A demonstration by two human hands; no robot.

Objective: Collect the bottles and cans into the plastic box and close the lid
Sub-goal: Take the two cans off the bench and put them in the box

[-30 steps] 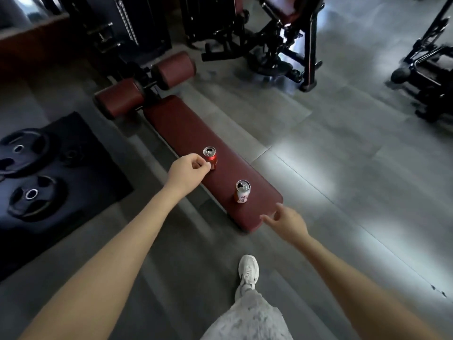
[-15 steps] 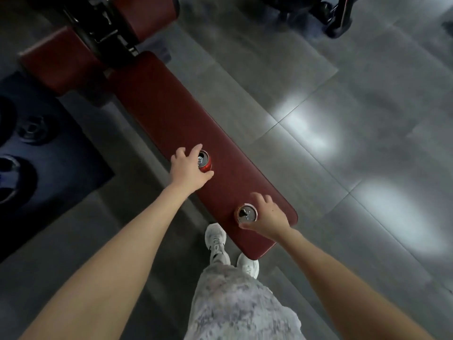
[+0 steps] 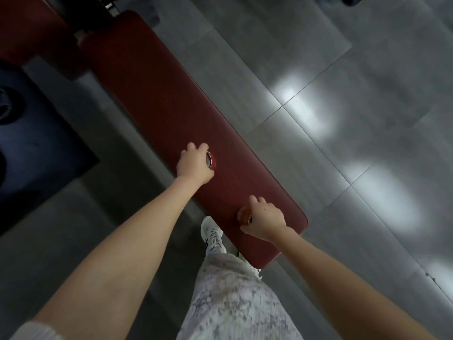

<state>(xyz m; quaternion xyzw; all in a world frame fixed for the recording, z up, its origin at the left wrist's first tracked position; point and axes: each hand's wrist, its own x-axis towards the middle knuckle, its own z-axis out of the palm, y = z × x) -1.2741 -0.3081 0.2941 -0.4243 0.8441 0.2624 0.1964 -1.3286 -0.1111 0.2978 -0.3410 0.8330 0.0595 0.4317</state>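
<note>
Two drink cans stand upright on a dark red padded bench (image 3: 171, 99). My left hand (image 3: 195, 164) is wrapped around the red can (image 3: 211, 160), of which only the rim and part of the top show. My right hand (image 3: 264, 219) grips the second can (image 3: 244, 215) near the bench's near end; its orange-looking edge shows beside my fingers. The plastic box is not in view.
The bench runs diagonally from upper left to lower right over a grey tiled floor (image 3: 343, 119). A dark mat (image 3: 36, 143) with weight plates lies to the left. My leg and white shoe (image 3: 213, 235) stand against the bench's near end.
The view has tilted down and closer over the bench. Both hands have tightened around their cans, and the right hand now covers most of its can.
</note>
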